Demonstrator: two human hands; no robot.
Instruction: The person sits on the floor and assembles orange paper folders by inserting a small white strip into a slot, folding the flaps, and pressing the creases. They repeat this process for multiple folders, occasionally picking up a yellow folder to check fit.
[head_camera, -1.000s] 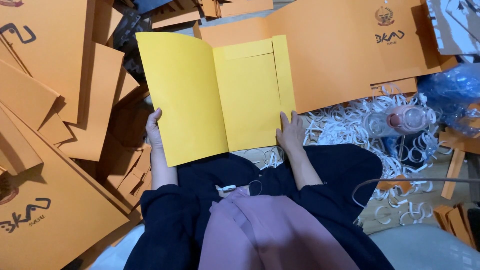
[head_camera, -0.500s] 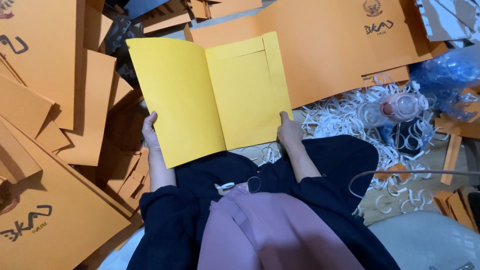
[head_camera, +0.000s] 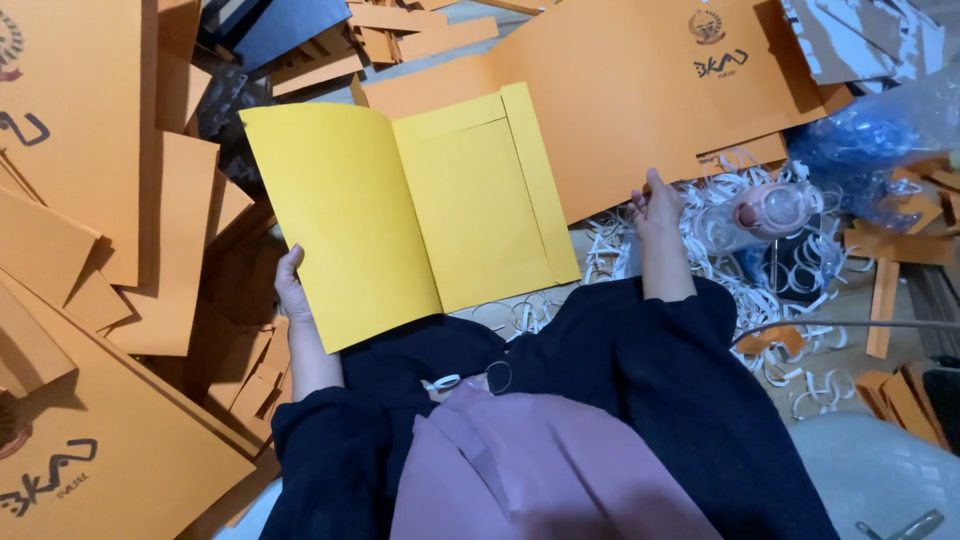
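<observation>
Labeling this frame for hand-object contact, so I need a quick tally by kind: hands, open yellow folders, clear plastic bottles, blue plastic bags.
Hands: 2 (left hand grips the folder's edge, right hand is off it, beside the paper strips)
Open yellow card folder: 1
Clear plastic bottle lying on white paper strips: 1
Crumpled blue plastic bag: 1
Total: 5
</observation>
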